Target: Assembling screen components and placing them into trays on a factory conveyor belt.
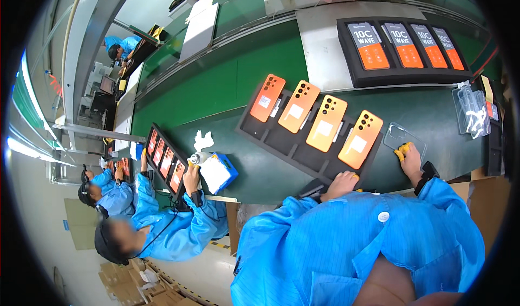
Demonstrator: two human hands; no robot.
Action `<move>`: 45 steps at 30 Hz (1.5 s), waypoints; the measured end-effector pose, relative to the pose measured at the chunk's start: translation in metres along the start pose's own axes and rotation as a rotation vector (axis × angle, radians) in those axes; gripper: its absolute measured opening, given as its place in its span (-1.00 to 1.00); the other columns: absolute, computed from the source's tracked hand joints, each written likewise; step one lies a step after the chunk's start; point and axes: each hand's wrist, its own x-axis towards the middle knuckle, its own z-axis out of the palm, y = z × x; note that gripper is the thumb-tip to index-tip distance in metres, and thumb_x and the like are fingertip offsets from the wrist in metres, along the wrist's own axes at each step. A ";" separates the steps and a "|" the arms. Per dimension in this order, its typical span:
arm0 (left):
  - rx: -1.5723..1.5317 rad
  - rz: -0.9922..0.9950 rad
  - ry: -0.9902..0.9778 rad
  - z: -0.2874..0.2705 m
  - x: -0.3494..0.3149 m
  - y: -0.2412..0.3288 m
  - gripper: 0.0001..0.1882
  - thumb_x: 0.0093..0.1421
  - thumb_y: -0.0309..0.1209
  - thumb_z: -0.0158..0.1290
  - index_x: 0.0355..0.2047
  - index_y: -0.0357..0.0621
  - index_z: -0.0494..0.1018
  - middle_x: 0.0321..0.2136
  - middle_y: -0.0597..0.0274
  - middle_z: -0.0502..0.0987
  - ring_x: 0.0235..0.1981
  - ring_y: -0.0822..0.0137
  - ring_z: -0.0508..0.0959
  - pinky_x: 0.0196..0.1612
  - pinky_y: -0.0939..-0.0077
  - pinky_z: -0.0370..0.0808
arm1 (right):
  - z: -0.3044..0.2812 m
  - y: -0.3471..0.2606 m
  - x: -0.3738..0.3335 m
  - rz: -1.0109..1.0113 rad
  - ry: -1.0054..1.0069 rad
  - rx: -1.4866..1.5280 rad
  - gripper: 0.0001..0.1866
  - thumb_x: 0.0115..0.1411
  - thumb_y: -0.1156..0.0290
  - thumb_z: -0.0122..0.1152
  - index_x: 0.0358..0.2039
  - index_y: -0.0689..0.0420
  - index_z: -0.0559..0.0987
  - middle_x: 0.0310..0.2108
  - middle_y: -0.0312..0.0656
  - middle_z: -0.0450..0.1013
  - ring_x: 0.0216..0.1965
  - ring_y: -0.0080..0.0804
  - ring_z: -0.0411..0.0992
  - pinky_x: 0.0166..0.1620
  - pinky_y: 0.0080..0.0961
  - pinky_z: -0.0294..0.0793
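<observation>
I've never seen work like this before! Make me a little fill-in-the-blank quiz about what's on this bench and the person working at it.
1. The black tray in front of the person holds ____ orange phones.
2. The hand at the clear phone case is the person's ____ one.
3. The label on the back of each orange phone is ____.
4. The smock that the person wears is ____.

Missing words: four; right; white; blue.
</observation>
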 end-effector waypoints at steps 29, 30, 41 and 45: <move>1.028 -1.055 0.669 -0.165 -0.172 -0.199 -0.84 -0.12 -0.50 -0.04 -0.44 -0.18 0.39 -0.34 0.08 0.32 -0.30 0.04 0.32 -0.32 0.31 0.36 | 0.008 0.011 -0.006 0.080 0.013 -0.091 -0.84 -0.11 0.44 0.11 -0.48 0.23 0.42 -0.39 -0.02 0.28 -0.34 -0.06 0.28 -0.30 -0.31 0.30; 1.029 -1.046 0.665 -0.167 -0.171 -0.202 -0.84 -0.12 -0.50 -0.04 -0.44 -0.18 0.39 -0.34 0.08 0.32 -0.30 0.04 0.32 -0.32 0.31 0.36 | 0.006 0.007 -0.006 0.068 0.033 -0.073 -0.83 -0.11 0.43 0.12 -0.48 0.22 0.42 -0.40 -0.03 0.28 -0.35 -0.06 0.28 -0.31 -0.31 0.30; 1.067 -1.442 0.655 -0.171 -0.124 -0.173 -0.51 -0.15 -0.18 0.09 -0.25 -0.21 0.29 -0.27 0.06 0.29 -0.22 0.12 0.31 -0.26 0.34 0.34 | -0.005 -0.003 0.000 0.113 -0.006 -0.021 -0.84 -0.10 0.36 0.14 -0.55 0.19 0.45 -0.47 -0.10 0.29 -0.38 -0.12 0.29 -0.34 -0.32 0.30; 0.834 -1.082 0.774 -0.161 -0.070 -0.120 -0.59 -0.14 -0.30 0.10 -0.31 -0.27 0.30 -0.33 -0.06 0.29 -0.28 0.04 0.29 -0.26 0.23 0.26 | -0.003 0.004 -0.004 0.106 0.001 0.025 -0.83 -0.11 0.35 0.15 -0.54 0.18 0.47 -0.47 -0.11 0.30 -0.38 -0.14 0.29 -0.34 -0.34 0.31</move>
